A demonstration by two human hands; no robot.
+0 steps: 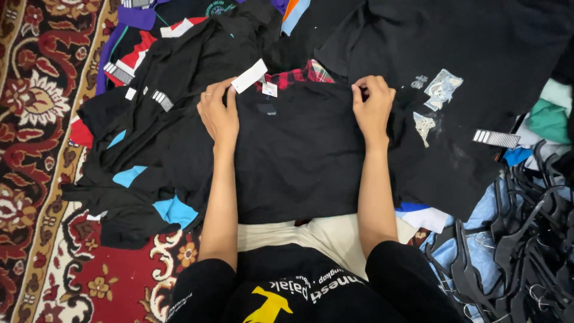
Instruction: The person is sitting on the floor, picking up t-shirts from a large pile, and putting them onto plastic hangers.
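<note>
Pinching shoulders of black cotton t-shirt (299,155), left hand (219,116) flat-fingered beside white paper tag (249,76), right hand (373,107) clenched on fabric; body smoothed, folding not begun.

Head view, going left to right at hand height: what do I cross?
Patterned red carpet → black garments with blue patches → left hand → black shirt → right hand → black printed shirt → black hangers.

A shirt (299,155) lay atop piled garments (149,149) on a rug (36,119), with hangers (526,239) heaped to its right.
</note>
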